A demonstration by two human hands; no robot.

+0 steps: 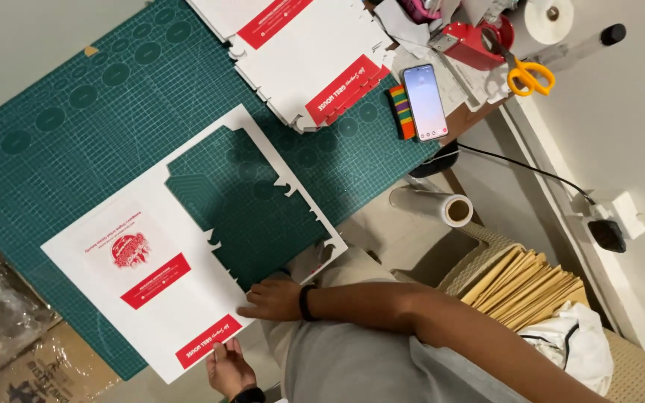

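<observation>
Now both hands rest flat, holding nothing: the right hand (pixel 274 300) and left hand (pixel 227 367) press the die-cut sheet (pixel 166 298) on the mat (pixel 76 127). Lifting it away probably comes next.

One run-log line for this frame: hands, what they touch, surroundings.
right hand: flat on white card sheet | left hand: at sheet's near edge | sheet: on green cutting mat | nearby: phone, scissors

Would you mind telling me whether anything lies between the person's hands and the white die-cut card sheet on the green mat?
Nothing visible does. The right hand rests on the card sheet at its near edge, and the left hand touches its near corner by the red strip.
</observation>
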